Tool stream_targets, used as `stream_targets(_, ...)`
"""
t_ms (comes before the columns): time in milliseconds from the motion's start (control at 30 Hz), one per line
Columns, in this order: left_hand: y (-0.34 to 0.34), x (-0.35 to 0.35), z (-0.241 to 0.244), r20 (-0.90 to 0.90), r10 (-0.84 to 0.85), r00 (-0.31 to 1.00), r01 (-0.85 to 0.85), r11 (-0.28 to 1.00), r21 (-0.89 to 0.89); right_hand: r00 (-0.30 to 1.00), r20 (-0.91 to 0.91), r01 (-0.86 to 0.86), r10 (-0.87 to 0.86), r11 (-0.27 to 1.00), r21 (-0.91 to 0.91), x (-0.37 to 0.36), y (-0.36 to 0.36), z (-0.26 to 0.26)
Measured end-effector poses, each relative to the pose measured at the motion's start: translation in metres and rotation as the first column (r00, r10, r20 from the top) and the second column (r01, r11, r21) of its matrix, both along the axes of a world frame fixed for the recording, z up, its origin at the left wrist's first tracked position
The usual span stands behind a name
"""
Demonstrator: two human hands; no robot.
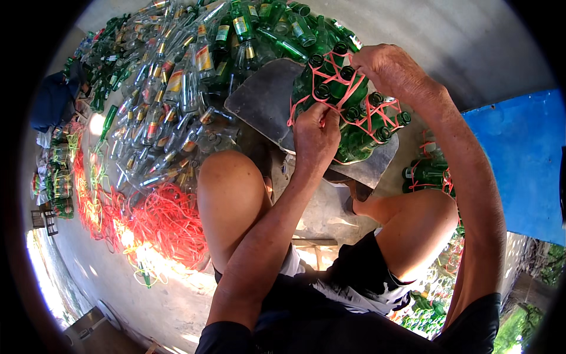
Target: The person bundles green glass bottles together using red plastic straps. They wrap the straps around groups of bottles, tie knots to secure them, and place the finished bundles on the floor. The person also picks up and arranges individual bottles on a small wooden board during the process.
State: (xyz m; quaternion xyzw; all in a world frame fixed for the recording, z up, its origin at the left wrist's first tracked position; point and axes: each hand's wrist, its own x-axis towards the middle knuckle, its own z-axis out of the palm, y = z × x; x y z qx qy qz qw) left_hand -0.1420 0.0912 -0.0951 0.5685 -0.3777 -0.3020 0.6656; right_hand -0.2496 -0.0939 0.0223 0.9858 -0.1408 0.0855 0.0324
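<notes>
Several green glass bottles (305,86) stand upright in a bundle, laced around their necks with pink plastic twine (351,95). The bundle rests on a dark flat board (261,95) in front of my knees. My left hand (317,135) pinches the twine at the near left side, just below a bottle mouth. At the far right side of the bundle, my right hand (389,66) has its fingers curled on the twine by the bottle necks. Its fingertips are partly hidden.
Clear glass bottles (177,84) lie heaped at the left, with loose green bottles (283,31) behind. A tangle of red twine (168,225) spreads beside my knee. Tied green bottles (426,175) lie at right, near a blue panel (522,159).
</notes>
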Motion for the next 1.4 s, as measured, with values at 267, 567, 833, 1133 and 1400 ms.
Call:
stream_targets(267,0.000,-0.006,0.004,-0.111,0.028,0.993,-0.020,0.997,0.069,0.998,0.034,-0.053,0.051,0.998,0.036,0.011,-0.010,0.000)
stream_targets(567,0.000,-0.008,0.008,-0.169,0.022,0.985,-0.006,0.995,0.096,0.982,0.053,-0.189,0.183,0.973,0.133,0.031,-0.029,-0.012)
stream_targets(833,0.003,-0.008,0.007,-0.157,0.088,0.984,-0.067,0.989,0.135,0.997,-0.075,0.044,-0.012,0.894,0.445,0.040,-0.036,-0.004)
stream_targets(1133,0.008,-0.005,0.014,-0.308,0.104,0.946,-0.072,0.991,0.112,0.986,-0.027,0.154,-0.165,0.835,0.528,0.021,-0.034,-0.019)
stream_targets(1400,0.019,-0.001,0.010,-0.275,0.127,0.953,-0.102,0.989,0.102,0.941,0.240,0.196,-0.239,0.962,0.190,-0.032,0.067,0.006)
